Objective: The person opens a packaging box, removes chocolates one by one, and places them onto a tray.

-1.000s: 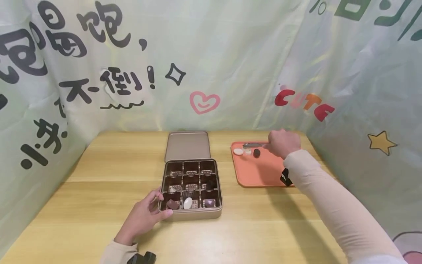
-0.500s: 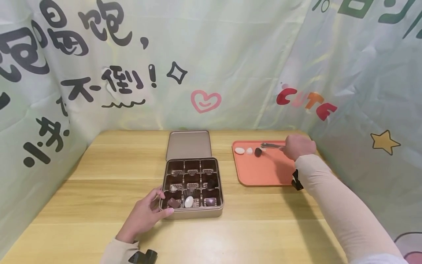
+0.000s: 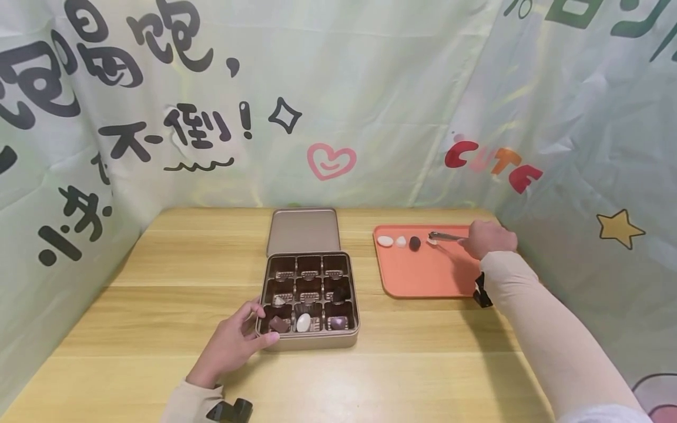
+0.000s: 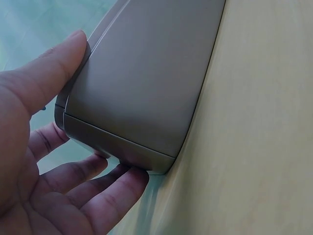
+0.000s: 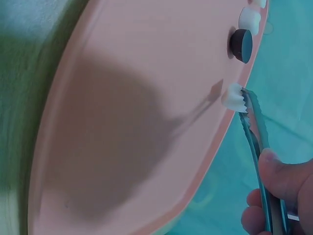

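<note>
My left hand (image 3: pixel 228 348) grips the near left corner of a brown tin box (image 3: pixel 317 341), thumb on the front rim and fingers against the side. Brown compartments inside hold several small chocolates, including a white oval one (image 3: pixel 303 322) and a purple one (image 3: pixel 338 322). At the right, my right hand (image 3: pixel 491 238) holds metal tongs (image 3: pixel 448 237) over an orange tray (image 3: pixel 423 276). The serrated tong tips are at a small white piece (image 5: pixel 233 99) in the right wrist view. Left of it lie a dark round chocolate (image 3: pixel 415 242) and two white pieces (image 3: pixel 401 241).
The tin's flat lid (image 3: pixel 304 230) lies behind the box. All stand on a light wooden table (image 3: pixel 174 282). A printed curtain (image 3: pixel 370 88) hangs at the back and sides.
My right hand and the tongs have moved right along the tray's far side, from over the white pieces to past the dark chocolate. The left hand stays at the tin.
</note>
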Tool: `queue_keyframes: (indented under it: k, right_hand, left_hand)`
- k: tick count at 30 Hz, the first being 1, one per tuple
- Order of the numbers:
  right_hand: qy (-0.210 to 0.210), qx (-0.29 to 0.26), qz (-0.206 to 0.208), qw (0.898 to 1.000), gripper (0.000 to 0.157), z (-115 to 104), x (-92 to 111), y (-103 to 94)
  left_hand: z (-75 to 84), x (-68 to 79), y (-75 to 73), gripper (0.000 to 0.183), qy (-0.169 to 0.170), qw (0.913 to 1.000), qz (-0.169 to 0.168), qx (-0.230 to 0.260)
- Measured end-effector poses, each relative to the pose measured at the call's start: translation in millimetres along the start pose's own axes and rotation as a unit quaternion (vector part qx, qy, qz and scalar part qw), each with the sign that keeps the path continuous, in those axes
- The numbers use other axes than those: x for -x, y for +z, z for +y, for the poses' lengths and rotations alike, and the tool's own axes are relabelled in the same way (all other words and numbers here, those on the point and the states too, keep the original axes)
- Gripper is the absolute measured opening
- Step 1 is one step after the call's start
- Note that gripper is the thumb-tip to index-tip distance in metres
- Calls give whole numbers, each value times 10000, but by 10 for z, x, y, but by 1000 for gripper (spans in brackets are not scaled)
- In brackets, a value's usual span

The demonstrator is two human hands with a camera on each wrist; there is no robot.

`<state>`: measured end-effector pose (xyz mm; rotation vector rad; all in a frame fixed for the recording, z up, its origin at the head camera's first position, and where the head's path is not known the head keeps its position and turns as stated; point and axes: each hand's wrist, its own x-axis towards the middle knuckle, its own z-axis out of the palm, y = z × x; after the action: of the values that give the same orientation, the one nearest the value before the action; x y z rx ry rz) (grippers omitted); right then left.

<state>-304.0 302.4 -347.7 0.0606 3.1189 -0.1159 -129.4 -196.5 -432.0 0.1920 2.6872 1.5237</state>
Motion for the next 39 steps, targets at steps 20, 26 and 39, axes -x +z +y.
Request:
queue_keyframes:
  k: [20, 26, 39]
  right_hand:
    - [192, -142, -22, 9997, 40, -5, 19, -17]
    - [41, -93, 152, 9998, 42, -108, 41, -60]
    - [-592, 24, 416, 9974, 38, -550, 145, -166]
  left_hand:
    - [-5, 6, 1, 42, 22, 10000, -5, -61]
    - [-12, -2, 9, 42, -43, 9999, 15, -108]
    - [-32, -11, 17, 43, 93, 9995, 77, -285]
